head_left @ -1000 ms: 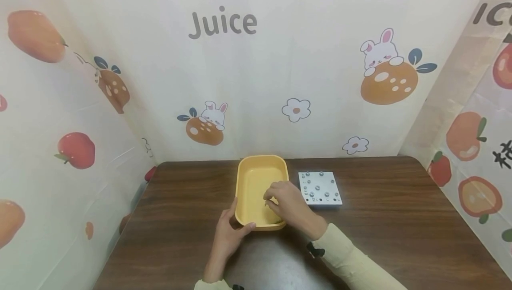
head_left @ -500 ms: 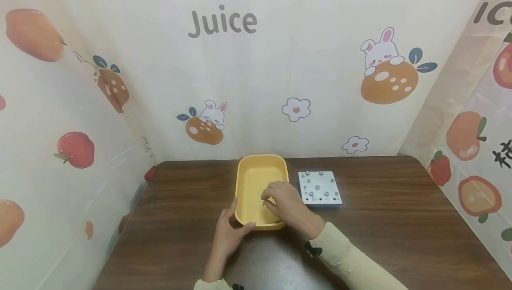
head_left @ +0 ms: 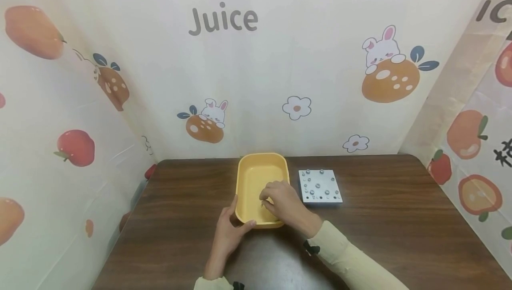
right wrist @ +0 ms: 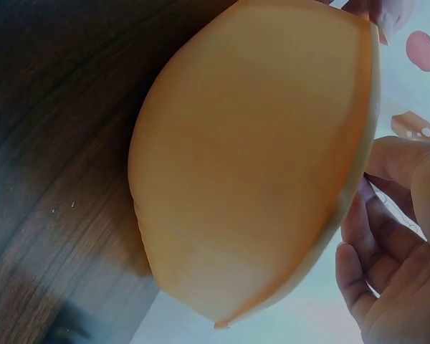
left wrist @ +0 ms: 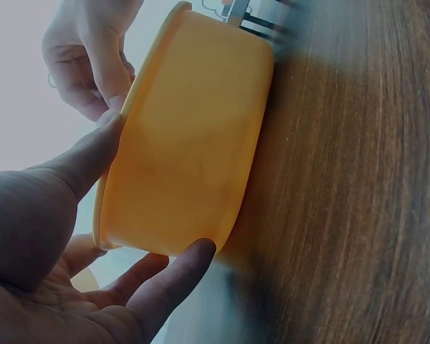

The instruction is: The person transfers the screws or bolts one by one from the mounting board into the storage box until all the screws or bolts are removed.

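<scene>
My left hand holds the near left corner of a yellow plastic basin. In the left wrist view its thumb lies on the rim and the other fingers reach along the basin's side. Over the basin's near right part is my right hand, its fingers curled and the thumb against them. A tiny thin piece seems to stick out at those fingertips, too small to name. The right wrist view shows this hand beside the rim; the basin's inside is hidden there.
Just right of the basin stands a pale metal plate with several bolts on its top. Both stand on a dark wood table. A printed curtain rises behind and along both sides.
My right hand has shifted slightly left over the basin, fingers still curled. The left hand keeps its hold on the corner, and the basin and plate stay in place.
</scene>
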Demonstrator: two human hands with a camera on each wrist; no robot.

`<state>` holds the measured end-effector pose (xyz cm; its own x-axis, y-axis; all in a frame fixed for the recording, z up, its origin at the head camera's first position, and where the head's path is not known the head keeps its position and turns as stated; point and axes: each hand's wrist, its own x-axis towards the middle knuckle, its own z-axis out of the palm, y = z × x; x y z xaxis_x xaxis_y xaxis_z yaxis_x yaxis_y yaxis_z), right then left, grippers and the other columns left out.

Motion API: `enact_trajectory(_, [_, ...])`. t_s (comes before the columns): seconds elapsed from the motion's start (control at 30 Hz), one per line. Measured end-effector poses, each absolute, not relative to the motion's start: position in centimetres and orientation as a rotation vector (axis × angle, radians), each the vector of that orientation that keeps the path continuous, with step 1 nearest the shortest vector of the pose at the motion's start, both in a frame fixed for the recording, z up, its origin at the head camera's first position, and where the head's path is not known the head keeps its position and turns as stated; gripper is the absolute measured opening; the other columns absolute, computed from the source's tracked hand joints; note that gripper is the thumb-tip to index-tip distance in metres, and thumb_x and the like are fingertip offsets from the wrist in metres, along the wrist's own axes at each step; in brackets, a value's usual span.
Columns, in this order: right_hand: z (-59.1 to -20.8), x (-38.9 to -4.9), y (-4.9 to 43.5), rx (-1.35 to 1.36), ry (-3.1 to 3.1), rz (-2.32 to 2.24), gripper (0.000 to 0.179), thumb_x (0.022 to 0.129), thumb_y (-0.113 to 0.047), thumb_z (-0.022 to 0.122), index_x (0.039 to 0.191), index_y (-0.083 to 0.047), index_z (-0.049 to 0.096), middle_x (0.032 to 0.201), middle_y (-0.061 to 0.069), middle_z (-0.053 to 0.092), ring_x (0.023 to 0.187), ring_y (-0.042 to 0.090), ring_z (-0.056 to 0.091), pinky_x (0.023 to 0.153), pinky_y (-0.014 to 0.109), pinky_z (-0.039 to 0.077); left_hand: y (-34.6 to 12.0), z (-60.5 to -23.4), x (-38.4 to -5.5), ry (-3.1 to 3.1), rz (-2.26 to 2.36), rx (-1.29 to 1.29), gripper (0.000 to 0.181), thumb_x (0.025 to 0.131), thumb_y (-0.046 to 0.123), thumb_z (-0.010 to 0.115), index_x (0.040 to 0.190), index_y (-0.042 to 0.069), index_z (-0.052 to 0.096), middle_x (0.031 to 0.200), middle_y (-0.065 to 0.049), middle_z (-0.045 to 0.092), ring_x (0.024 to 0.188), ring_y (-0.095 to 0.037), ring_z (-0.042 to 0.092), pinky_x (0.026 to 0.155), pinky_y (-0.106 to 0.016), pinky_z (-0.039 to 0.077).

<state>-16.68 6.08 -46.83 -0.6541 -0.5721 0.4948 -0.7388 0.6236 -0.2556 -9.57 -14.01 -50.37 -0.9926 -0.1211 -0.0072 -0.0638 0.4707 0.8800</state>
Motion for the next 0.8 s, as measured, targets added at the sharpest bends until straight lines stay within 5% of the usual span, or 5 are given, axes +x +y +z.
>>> enact_trajectory(0.8, [-46.26,-17.59,5.75,1.062,-2.535,0.544,0.011,0.082,-0.006,0.084,0.084,-0.016,0.080,0.080,-0.004,0.073,0.077,0.016,0.066,0.075,0.036,0.053,-13.94,-50.28,-9.43,-2.631,-1.599,0.174,0.096,0.080,0.021,0.094,0.161,0.004,0.043,0.136,-0.023,0.059,0.127,-0.039,0.057,0.114,-0.063,0.042])
